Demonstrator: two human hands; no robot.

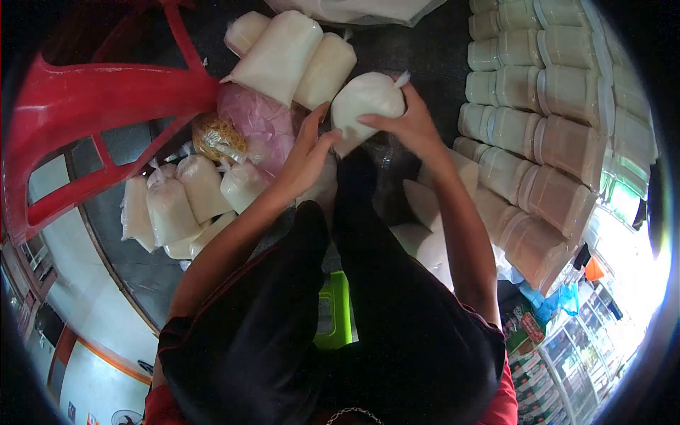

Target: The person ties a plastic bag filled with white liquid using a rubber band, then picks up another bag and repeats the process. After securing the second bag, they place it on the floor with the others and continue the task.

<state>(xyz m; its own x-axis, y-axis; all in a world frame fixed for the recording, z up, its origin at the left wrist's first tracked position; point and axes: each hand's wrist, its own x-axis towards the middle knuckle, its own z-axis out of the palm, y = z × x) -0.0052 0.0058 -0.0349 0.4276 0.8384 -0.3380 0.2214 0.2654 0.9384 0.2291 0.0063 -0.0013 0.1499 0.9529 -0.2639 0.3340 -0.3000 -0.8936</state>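
A knotted clear bag of white contents (367, 106) is held above the floor between the knees and a pile of similar bags. My right hand (409, 122) grips its right side near the knot, with the thumb across the front. At the bag's lower left is my left hand (312, 152), its fingers apart and the thumb near the bag; whether it touches is unclear. Filled white bags (278, 57) lie just beyond. A pink plastic bag (258, 124) and a bag of yellowish strands (218, 136) lie to the left.
More white bags (173, 209) sit at the left beside a red plastic chair (120, 92). Stacked containers (531, 134) line the right side. A green stool (334, 312) shows between the legs. A whitish sheet (361, 8) lies at the top.
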